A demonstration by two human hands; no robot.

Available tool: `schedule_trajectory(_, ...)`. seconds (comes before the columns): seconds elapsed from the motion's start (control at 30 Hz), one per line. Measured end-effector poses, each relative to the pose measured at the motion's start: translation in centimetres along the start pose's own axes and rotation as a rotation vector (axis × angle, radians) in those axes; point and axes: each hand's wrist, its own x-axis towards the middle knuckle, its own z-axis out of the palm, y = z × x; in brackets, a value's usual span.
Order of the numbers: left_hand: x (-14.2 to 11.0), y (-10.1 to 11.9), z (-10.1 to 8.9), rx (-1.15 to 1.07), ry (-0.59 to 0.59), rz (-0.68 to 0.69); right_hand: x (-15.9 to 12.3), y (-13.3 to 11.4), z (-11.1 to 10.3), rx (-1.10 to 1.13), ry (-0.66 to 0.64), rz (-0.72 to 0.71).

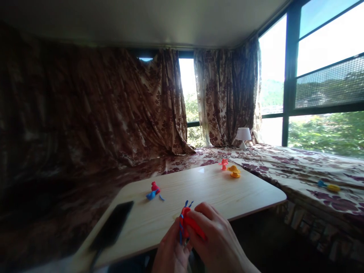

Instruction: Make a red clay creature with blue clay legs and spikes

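Observation:
At the near edge of the table, my left hand [170, 246] and my right hand [217, 237] are closed together around a soft-looking red clay-like piece [195, 224]. Thin blue strips [181, 227] run along its left side, and their tips stick up above it. My right fingers press on the red piece from the right and top, while my left fingers support it from the left and below. Its lower part is hidden by the hands. Farther left on the table lie a small red figure [155, 187] and a blue lump [151, 195], with a loose blue bit beside them.
The pale wooden table [193, 189] also bears a black slab [112, 223] with a cable, a pink figure [224, 164] and a yellow figure [234, 172]. A white lamp [243, 134] stands behind, on flowered cloth. A blue-and-yellow item [330, 186] lies at right.

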Motion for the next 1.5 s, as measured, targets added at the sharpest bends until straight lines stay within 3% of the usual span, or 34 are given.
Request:
schedule_trajectory(0.2, 1.3, -0.7, -1.4, 0.012, 0.069, 0.047, 0.0, -0.1, -0.1, -0.031, -0.014, -0.02)
schedule_trajectory(0.33, 0.7, -0.5, -1.1, 0.023, -0.041, 0.037, 0.1, -0.2, -0.2, -0.064, -0.025, -0.012)
schedule_trajectory(0.43, 0.1, -0.2, -0.5, 0.0, -0.057, 0.014, 0.1, -0.2, 0.0, -0.083, -0.035, -0.014)
schedule_trajectory(0.83, 0.2, -0.1, 0.2, -0.116, 0.123, -0.106, 0.2, -0.1, -0.1, -0.035, -0.1, 0.047)
schedule_trajectory(1.17, -0.2, -0.3, 0.3, 0.075, -0.016, 0.149, 0.5, 0.1, -0.3, 0.045, -0.097, 0.043)
schedule_trajectory(1.5, 0.4, -0.3, -0.4, 0.125, -0.059, 0.103, 0.2, 0.2, -0.2, 0.021, -0.1, 0.042)
